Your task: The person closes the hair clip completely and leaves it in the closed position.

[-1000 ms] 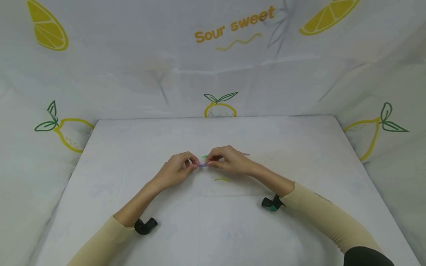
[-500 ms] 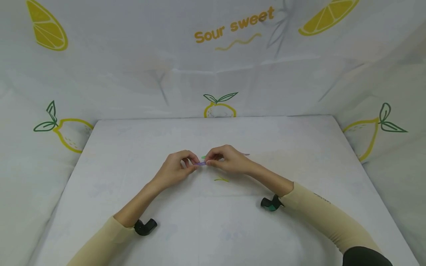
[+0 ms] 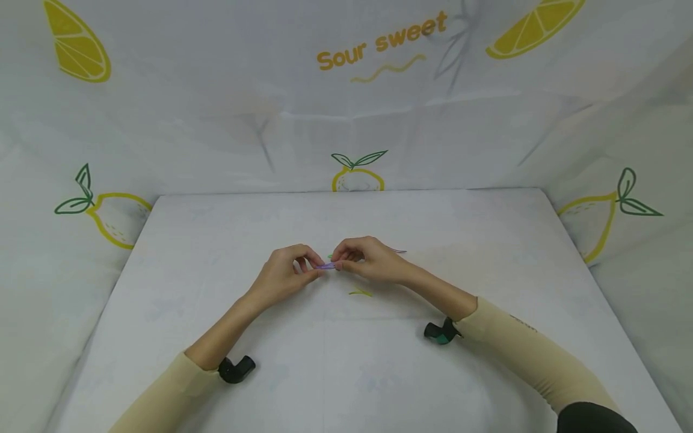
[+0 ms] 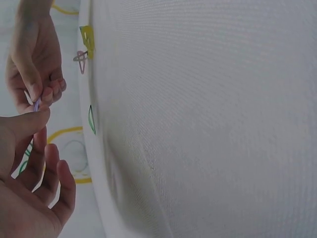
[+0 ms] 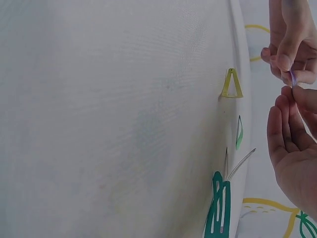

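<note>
Between my two hands, just above the table, is a small slim purple hair clip (image 3: 326, 266). My left hand (image 3: 283, 272) pinches its left end between thumb and forefinger. At the other end, the thumb and fingertips of my right hand (image 3: 373, 261) pinch it too. In the right wrist view only a thin purple strip (image 5: 293, 78) shows between the fingertips; the rest is covered. A yellow triangular hair clip (image 5: 232, 84) lies in front of the hands, and a green clip (image 5: 239, 133) lies behind them, partly hidden in the head view.
Beyond my right hand lies a thin pinkish-grey piece (image 3: 399, 250). Teal slotted clips (image 5: 218, 206) with thin metal prongs appear low in the right wrist view. The white table (image 3: 303, 373) meets a lemon-print cloth (image 3: 216, 120) at its back edge.
Both hands have risen slightly, carrying the purple clip a little away from me. My right fingertips have shifted slightly on it, and more of its length shows.
</note>
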`<action>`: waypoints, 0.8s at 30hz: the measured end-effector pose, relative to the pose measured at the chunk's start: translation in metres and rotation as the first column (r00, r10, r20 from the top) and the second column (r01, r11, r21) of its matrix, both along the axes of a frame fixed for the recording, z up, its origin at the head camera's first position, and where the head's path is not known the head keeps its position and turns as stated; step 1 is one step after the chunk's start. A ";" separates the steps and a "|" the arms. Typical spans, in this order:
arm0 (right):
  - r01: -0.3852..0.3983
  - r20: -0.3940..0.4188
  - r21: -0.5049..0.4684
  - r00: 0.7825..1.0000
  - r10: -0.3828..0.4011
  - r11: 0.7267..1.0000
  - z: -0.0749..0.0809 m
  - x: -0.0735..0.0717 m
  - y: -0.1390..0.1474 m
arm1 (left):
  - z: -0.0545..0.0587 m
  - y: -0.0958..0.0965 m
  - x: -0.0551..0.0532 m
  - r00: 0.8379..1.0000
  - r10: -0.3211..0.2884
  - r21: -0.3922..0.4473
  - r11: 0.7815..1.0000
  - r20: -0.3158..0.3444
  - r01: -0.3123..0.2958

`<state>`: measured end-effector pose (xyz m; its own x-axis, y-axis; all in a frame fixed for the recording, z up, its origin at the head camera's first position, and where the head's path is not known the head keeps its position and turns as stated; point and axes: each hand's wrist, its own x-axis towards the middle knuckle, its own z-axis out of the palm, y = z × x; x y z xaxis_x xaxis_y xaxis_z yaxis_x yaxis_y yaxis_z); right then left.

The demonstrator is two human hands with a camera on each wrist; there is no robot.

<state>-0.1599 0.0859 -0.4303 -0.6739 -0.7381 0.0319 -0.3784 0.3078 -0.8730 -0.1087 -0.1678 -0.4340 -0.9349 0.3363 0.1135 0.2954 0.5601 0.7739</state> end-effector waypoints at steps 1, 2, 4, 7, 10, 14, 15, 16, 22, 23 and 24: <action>-0.002 -0.003 -0.003 1.000 0.002 1.000 0.000 0.000 0.000 | 0.000 0.000 0.000 1.000 0.001 0.001 1.000 0.002 -0.001; -0.004 -0.006 -0.005 1.000 0.004 1.000 0.000 0.000 0.000 | 0.000 0.000 0.000 1.000 0.002 0.001 1.000 0.003 -0.002; -0.012 -0.011 -0.014 1.000 0.011 1.000 0.000 0.000 0.001 | 0.000 0.001 -0.001 1.000 0.007 -0.001 1.000 0.011 -0.007; -0.018 -0.011 -0.024 1.000 0.017 1.000 -0.001 -0.001 0.001 | 0.000 0.001 -0.001 1.000 0.015 -0.009 1.000 0.026 -0.014; -0.010 -0.006 -0.018 1.000 0.010 1.000 -0.002 -0.001 0.001 | 0.001 0.001 -0.001 0.999 0.023 -0.028 0.999 0.048 -0.022; 0.000 -0.008 -0.009 1.000 0.000 1.000 -0.002 -0.001 0.001 | 0.003 0.001 -0.001 0.997 0.025 -0.049 0.999 0.075 -0.022; 0.000 -0.009 -0.009 1.000 0.000 1.000 -0.002 0.000 0.000 | 0.003 0.001 -0.001 0.997 0.024 -0.053 0.998 0.078 -0.020; 0.001 -0.009 -0.008 1.000 -0.001 1.000 -0.002 0.000 0.000 | 0.003 0.001 -0.001 0.997 0.022 -0.054 0.998 0.078 -0.017; 0.015 0.019 0.017 1.000 -0.015 1.000 0.000 0.002 -0.001 | 0.001 0.002 -0.001 0.998 0.024 -0.053 0.998 0.052 -0.022; 0.017 0.026 0.022 1.000 -0.017 1.000 -0.001 0.002 -0.001 | 0.001 0.002 -0.001 0.999 0.026 -0.051 0.998 0.045 -0.024; 0.019 0.031 0.026 0.999 -0.020 0.999 -0.001 0.002 -0.001 | 0.002 0.002 -0.001 0.999 0.026 -0.048 0.999 0.038 -0.025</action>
